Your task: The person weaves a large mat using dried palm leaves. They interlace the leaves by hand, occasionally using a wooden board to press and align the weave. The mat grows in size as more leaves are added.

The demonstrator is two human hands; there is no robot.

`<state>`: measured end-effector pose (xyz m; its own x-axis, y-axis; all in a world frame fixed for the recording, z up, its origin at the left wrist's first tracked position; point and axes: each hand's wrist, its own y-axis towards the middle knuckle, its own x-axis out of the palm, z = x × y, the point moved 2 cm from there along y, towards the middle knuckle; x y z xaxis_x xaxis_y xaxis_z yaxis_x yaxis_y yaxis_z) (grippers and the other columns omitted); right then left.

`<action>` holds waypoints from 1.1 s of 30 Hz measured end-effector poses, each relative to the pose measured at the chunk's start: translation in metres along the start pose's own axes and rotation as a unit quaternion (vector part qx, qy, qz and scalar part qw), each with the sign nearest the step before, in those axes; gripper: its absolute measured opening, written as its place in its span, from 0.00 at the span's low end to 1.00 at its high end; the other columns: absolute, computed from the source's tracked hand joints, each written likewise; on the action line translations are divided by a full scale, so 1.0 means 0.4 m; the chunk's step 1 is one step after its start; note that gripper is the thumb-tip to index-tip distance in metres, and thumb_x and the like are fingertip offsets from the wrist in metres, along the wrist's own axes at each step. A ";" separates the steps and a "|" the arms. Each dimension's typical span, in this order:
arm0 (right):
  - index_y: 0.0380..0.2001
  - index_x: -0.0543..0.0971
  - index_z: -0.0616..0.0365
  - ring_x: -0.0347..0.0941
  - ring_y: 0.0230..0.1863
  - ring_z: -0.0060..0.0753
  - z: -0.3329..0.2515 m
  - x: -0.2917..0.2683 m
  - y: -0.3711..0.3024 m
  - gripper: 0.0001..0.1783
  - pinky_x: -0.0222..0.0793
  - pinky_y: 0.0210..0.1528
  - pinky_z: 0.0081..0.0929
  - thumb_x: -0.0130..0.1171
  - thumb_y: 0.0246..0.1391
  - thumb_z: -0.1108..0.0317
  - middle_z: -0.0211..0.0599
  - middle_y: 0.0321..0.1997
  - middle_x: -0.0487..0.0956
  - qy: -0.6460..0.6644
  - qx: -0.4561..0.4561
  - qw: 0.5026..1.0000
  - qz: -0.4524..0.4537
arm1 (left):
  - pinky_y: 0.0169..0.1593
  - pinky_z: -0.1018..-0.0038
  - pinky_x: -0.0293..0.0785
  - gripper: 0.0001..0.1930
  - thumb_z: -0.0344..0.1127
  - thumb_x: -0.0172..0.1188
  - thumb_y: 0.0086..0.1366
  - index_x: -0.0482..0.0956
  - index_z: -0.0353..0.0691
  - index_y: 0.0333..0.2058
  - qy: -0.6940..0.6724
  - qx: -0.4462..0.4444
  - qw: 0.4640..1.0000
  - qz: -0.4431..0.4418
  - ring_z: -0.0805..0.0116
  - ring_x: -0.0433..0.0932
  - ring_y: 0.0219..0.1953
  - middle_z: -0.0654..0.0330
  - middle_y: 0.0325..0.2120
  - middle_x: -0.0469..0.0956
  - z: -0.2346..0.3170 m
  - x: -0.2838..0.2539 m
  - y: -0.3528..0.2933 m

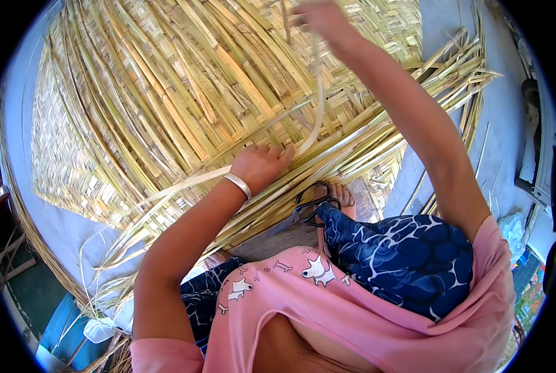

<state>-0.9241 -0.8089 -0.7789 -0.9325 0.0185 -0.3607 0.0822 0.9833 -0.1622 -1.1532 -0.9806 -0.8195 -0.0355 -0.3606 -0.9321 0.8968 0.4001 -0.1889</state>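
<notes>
A long pale plant-fibre strip [320,102] curves between my two hands. My left hand [262,165], with a white bangle on the wrist, is closed over it at the near edge of a row of split stalks [166,74]. The strip also trails leftward under that wrist. Raised at the upper right, my right hand [329,26] appears closed on the strip's other stretch; its fingertips are slightly blurred. Beneath the stalks spreads a large woven mat [66,140]. Just nearer than my left hand lies a bundle of loose stalks [358,148].
Black-handled scissors [306,205] lie beside my bare foot [342,194], nearer than the bundle. More stalks [470,74] stick out at the right over the bluish-grey floor [505,118]. A blue container [66,329] and a white plastic piece [99,329] are at the lower left.
</notes>
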 end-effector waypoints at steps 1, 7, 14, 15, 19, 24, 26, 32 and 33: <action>0.49 0.71 0.57 0.74 0.34 0.32 -0.039 0.055 -0.008 0.20 0.70 0.37 0.29 0.50 0.51 0.70 0.39 0.36 0.77 -0.052 0.001 0.998 -0.039 | 0.31 0.65 0.73 0.21 0.35 0.54 0.55 0.69 0.45 0.50 -0.013 0.005 1.000 0.008 0.59 0.77 0.30 0.57 0.29 0.75 0.001 0.002 0.017; 0.56 0.66 0.57 0.73 0.46 0.47 -0.164 0.162 0.004 0.30 0.67 0.49 0.36 0.49 0.55 0.49 0.50 0.45 0.76 -0.257 -0.129 0.923 -0.254 | 0.29 0.64 0.75 0.17 0.36 0.52 0.60 0.69 0.42 0.48 -0.152 -0.272 0.949 0.040 0.58 0.79 0.31 0.54 0.32 0.77 -0.084 -0.011 0.061; 0.49 0.71 0.64 0.73 0.47 0.49 0.140 0.074 0.117 0.31 0.67 0.49 0.37 0.53 0.52 0.48 0.55 0.44 0.76 -0.363 -0.072 0.914 -0.164 | 0.31 0.63 0.75 0.10 0.29 0.47 0.62 0.68 0.32 0.41 -0.496 -0.449 0.617 0.414 0.53 0.78 0.34 0.40 0.32 0.76 -0.269 -0.050 0.165; 0.48 0.71 0.64 0.73 0.47 0.49 0.159 0.077 0.121 0.31 0.67 0.49 0.36 0.54 0.51 0.48 0.55 0.44 0.76 -0.386 -0.051 0.905 -0.172 | 0.33 0.63 0.75 0.10 0.29 0.47 0.61 0.67 0.32 0.41 -0.473 -0.476 0.626 0.398 0.51 0.78 0.34 0.40 0.33 0.75 -0.309 -0.036 0.182; 0.38 0.75 0.68 0.74 0.42 0.51 0.168 0.113 0.121 0.27 0.68 0.46 0.39 0.57 0.48 0.51 0.55 0.39 0.77 -0.349 -0.071 0.924 -0.136 | 0.40 0.61 0.72 0.11 0.27 0.47 0.59 0.66 0.31 0.40 -0.340 -0.544 0.706 0.301 0.47 0.77 0.34 0.40 0.37 0.75 -0.479 0.071 0.196; 0.35 0.75 0.67 0.75 0.38 0.45 0.165 0.104 0.154 0.25 0.69 0.43 0.36 0.59 0.45 0.51 0.51 0.37 0.77 -0.310 0.029 0.926 -0.211 | 0.23 0.68 0.72 0.08 0.27 0.45 0.61 0.66 0.33 0.40 -0.553 -0.566 0.508 0.340 0.61 0.75 0.27 0.51 0.29 0.73 -0.452 -0.028 0.227; 0.35 0.75 0.66 0.75 0.36 0.42 0.182 0.097 0.175 0.25 0.70 0.41 0.35 0.61 0.45 0.52 0.49 0.37 0.77 -0.250 0.024 0.941 -0.225 | 0.17 0.76 0.67 0.06 0.29 0.43 0.62 0.67 0.36 0.35 -0.614 -0.549 0.459 0.334 0.68 0.71 0.22 0.57 0.23 0.71 -0.459 -0.044 0.216; 0.38 0.74 0.66 0.74 0.35 0.35 0.164 0.091 0.155 0.25 0.71 0.37 0.30 0.61 0.46 0.54 0.43 0.38 0.75 -0.080 0.095 0.967 -0.223 | 0.15 0.77 0.62 0.07 0.32 0.45 0.63 0.71 0.36 0.32 -0.663 -0.521 0.492 0.216 0.69 0.71 0.19 0.58 0.24 0.74 -0.488 -0.041 0.205; 0.40 0.74 0.67 0.74 0.35 0.34 0.155 0.090 0.150 0.26 0.71 0.37 0.29 0.61 0.47 0.53 0.42 0.39 0.75 -0.066 0.114 0.966 -0.221 | 0.16 0.77 0.63 0.07 0.32 0.45 0.63 0.72 0.36 0.32 -0.683 -0.506 0.487 0.199 0.69 0.71 0.21 0.59 0.25 0.75 -0.487 -0.045 0.204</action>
<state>-0.9310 -0.7606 -0.8588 -0.8424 -0.4322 -0.3217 -0.2243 0.8242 -0.5199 -1.1652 -0.7773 -0.8785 0.9994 -0.0317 -0.0112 0.0112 0.6288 -0.7775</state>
